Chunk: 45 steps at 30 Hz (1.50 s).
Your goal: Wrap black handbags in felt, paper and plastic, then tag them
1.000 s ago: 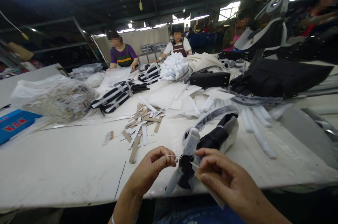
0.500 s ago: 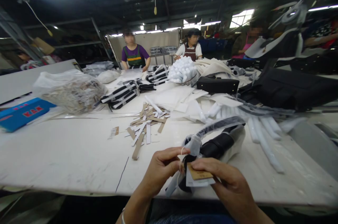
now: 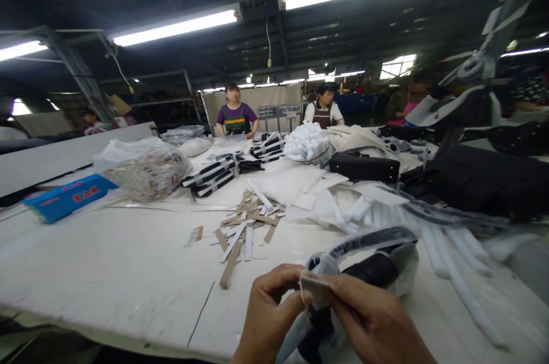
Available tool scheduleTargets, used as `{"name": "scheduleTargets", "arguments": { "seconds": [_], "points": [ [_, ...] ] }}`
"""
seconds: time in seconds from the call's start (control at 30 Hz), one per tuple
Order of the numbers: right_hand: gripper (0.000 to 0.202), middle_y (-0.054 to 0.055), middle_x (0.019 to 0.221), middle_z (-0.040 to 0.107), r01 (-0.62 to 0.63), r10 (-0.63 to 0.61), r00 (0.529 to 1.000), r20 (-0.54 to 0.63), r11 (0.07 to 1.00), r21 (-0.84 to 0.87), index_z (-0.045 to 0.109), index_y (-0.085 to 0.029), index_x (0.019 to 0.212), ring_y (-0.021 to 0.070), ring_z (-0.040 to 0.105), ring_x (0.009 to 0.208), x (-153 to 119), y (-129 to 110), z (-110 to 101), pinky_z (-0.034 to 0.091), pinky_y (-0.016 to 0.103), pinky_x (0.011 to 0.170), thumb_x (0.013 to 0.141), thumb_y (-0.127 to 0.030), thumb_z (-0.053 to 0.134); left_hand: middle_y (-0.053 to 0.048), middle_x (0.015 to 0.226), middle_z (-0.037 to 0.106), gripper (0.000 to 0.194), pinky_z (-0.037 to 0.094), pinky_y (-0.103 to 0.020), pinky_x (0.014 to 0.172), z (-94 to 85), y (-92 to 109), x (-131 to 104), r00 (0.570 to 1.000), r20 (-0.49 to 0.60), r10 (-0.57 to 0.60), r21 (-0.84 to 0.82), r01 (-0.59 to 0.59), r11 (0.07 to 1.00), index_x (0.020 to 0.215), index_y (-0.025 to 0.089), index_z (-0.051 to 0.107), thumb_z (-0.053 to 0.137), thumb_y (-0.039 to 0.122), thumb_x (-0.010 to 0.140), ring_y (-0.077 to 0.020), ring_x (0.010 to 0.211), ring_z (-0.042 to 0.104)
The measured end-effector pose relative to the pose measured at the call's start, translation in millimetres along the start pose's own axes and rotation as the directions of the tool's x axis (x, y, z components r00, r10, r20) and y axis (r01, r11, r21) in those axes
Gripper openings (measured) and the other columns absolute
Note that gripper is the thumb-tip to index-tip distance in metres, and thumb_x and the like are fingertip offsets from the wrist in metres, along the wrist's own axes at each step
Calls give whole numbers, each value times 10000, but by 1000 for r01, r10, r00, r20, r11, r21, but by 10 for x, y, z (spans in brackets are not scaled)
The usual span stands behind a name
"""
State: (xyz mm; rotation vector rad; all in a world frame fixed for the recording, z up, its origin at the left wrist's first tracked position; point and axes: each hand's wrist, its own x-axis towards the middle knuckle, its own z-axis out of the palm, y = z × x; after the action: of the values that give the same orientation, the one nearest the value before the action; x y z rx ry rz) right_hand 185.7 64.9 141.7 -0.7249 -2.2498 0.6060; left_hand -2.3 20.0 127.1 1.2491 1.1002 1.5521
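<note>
Between finger and thumb, my left hand (image 3: 278, 301) pinches a thin pale string (image 3: 302, 289). My right hand (image 3: 369, 307) grips a small tag (image 3: 316, 285), turned so that a greyish face shows. The fingertips of both hands are close together at the tag. Just behind them lies a black bag (image 3: 373, 269) partly wrapped in clear plastic, its plastic-covered handle (image 3: 369, 240) arching above it. My hands hide part of the bag's near end.
Cardboard strips (image 3: 246, 224) lie left of the bag, with a blue box (image 3: 71, 197) and a filled plastic bag (image 3: 148, 169) further left. White rolls (image 3: 461, 284) lie right. Two people (image 3: 235, 115) (image 3: 322, 109) stand across the table (image 3: 141, 272).
The view has tilted up and shifted left, so the table sits lower in it. The tag has turned from its brown face to a greyish one, and my hands are closer together.
</note>
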Motion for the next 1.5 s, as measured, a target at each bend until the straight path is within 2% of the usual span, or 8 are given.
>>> {"name": "scheduleTargets", "arguments": {
  "seconds": [0.47, 0.7, 0.83, 0.97, 1.1, 1.3, 1.4, 1.5],
  "points": [
    [235, 20, 842, 729, -51, 51, 999, -7, 998, -25, 724, -257, 981, 175, 699, 748, 17, -2, -37, 548, 225, 667, 945, -213, 497, -66, 981, 760, 270, 552, -312, 871, 167, -100, -33, 988, -150, -47, -21, 45, 999, 974, 220, 781, 755, 425, 800, -253, 966, 689],
    [274, 34, 818, 696, -19, 26, 998, 55, 993, -119, 702, -214, 959, 189, 667, 731, 79, -124, -31, 512, 274, 664, 898, -97, 462, -61, 941, 734, 114, 558, -299, 818, 105, 137, -60, 993, -28, 111, 326, -96, 940, 894, 216, 754, 758, 288, 805, -223, 903, 685],
    [231, 53, 984, 725, 9, -9, 1000, -8, 1000, -3, 705, -215, 1070, 176, 692, 902, 87, -142, -44, 553, 251, 816, 945, -155, 521, -45, 913, 729, 185, 546, -287, 817, -3, 278, -113, 979, -33, 201, 478, -161, 864, 1012, 235, 747, 733, 265, 830, -199, 865, 679],
    [305, 69, 1234, 676, 0, -12, 993, -116, 995, -101, 670, -233, 1226, 198, 648, 1131, -36, 22, -24, 532, 306, 995, 965, -196, 516, -5, 840, 708, 423, 539, -261, 797, -99, 372, -311, 953, -182, 244, 477, -131, 869, 1223, 252, 671, 757, 275, 809, -164, 784, 668],
    [457, 58, 1392, 585, -14, 7, 999, -45, 986, -169, 591, -267, 1357, 214, 583, 1253, -139, 220, 32, 503, 358, 1059, 937, -126, 478, 3, 828, 704, 418, 535, -260, 818, -228, 382, -589, 927, -310, 209, 445, -53, 894, 1169, 265, 696, 799, 317, 767, -164, 795, 661],
    [363, 72, 1337, 628, -43, 33, 996, -79, 991, -125, 638, -235, 1293, 215, 613, 1214, -125, 297, 89, 503, 369, 1064, 958, -196, 504, 9, 774, 622, 607, 512, -243, 723, -349, -266, -1039, 863, -450, -228, 75, 291, 954, 1170, 195, 667, 859, 473, 666, -142, 731, 621],
    [350, 76, 1321, 636, -30, 22, 996, -84, 995, -95, 641, -225, 1283, 216, 609, 1214, -126, 328, 128, 494, 384, 1076, 966, -200, 496, 22, 699, 572, 736, 472, -243, 621, -129, -699, -1209, 844, -344, -412, -102, 402, 910, 1144, 154, 637, 868, 579, 589, -125, 621, 577],
    [360, 77, 1317, 636, -23, 17, 994, -105, 998, -53, 638, -212, 1286, 212, 599, 1227, -137, 368, 180, 475, 386, 1096, 962, -176, 484, 1, 707, 589, 654, 430, -240, 572, 192, -891, -1200, 894, -195, -403, 50, 419, 906, 1112, 155, 633, 855, 535, 628, -130, 601, 561]
  ]
}}
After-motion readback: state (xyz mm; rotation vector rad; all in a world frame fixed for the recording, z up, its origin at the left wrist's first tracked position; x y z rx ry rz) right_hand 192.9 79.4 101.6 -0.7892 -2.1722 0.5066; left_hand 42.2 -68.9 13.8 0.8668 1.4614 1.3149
